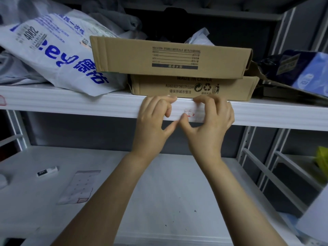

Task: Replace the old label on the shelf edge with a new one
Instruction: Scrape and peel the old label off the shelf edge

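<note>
A white label [188, 113] with red handwriting lies on the front of the white shelf edge [88, 105]. My left hand [153, 121] has its curled fingertips on the label's left end and its thumb at the lower rim of the edge. My right hand [212, 119] mirrors it on the label's right end, fingers bent over the top corner, thumb below and touching the left thumb. Both hands cover the label's ends, so only its middle shows. I cannot tell whether the label is stuck down or lifting.
Two stacked cardboard boxes [170, 57] sit on the shelf just above my hands, beside a white plastic bag [53, 50] with blue print. A red-bordered label [2, 100] sits far left on the edge. On the lower shelf lie a sticker sheet [78, 187] and a small white item [47, 171].
</note>
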